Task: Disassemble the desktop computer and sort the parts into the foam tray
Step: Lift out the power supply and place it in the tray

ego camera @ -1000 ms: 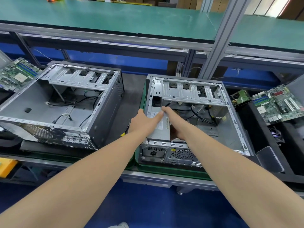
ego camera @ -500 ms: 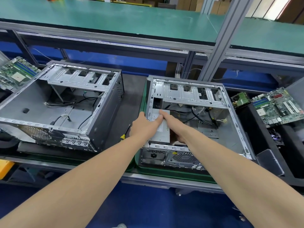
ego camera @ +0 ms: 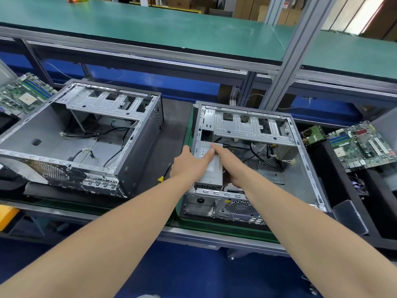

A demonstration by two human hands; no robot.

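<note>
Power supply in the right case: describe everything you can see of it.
The power supply is a grey sheet-metal box with a white printed label on top and a dark vent grille at its near end. It sits in the near-left corner of the right case. The left hand lies flat on top; the right hand runs along its right side.

text: none legible | power supply label (ego camera: 200, 152) — print too small to read

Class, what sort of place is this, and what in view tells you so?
Probably a computer-dismantling line in a factory: two opened desktop cases, a bare motherboard resting on a black foam tray, green-topped aluminium shelving above.
</note>
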